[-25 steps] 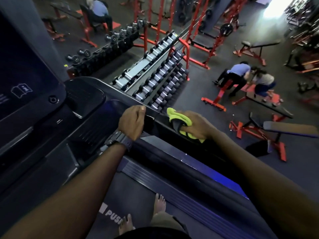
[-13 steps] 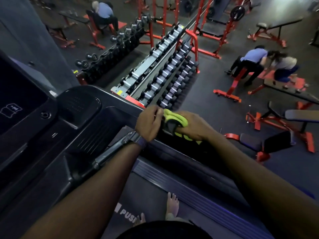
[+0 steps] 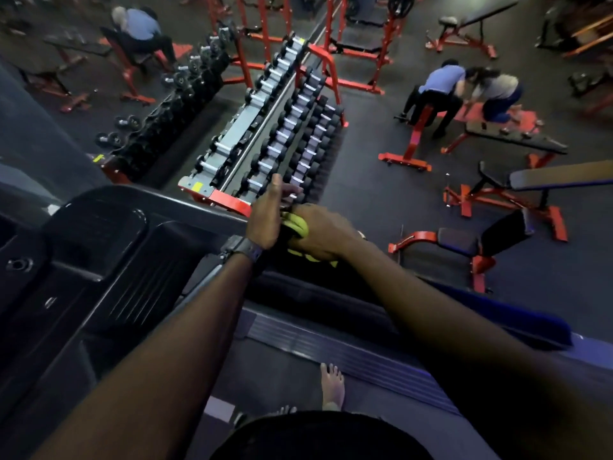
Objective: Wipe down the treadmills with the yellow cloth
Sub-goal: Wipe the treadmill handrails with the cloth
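I stand barefoot on a black treadmill (image 3: 109, 260), its console at the left and its right handrail running under my hands. The yellow cloth (image 3: 298, 225) is wrapped round that handrail. My right hand (image 3: 323, 235) grips the cloth and the rail beneath it. My left hand (image 3: 268, 215), with a watch on the wrist, is right beside it with straight fingers pointing forward, its palm touching the cloth. Most of the cloth is hidden under my right hand.
Beyond the handrail, on the dark gym floor, stands a red dumbbell rack (image 3: 282, 137). Red weight benches (image 3: 491, 200) are at the right, with two people (image 3: 464, 91) bent over one. Another person (image 3: 139, 28) sits at the far left. The treadmill belt (image 3: 282, 386) lies below.
My left hand left its grip on the rail, slid right to the cloth and straightened its fingers. My right hand and the cloth stayed on the rail. The view tilted down.
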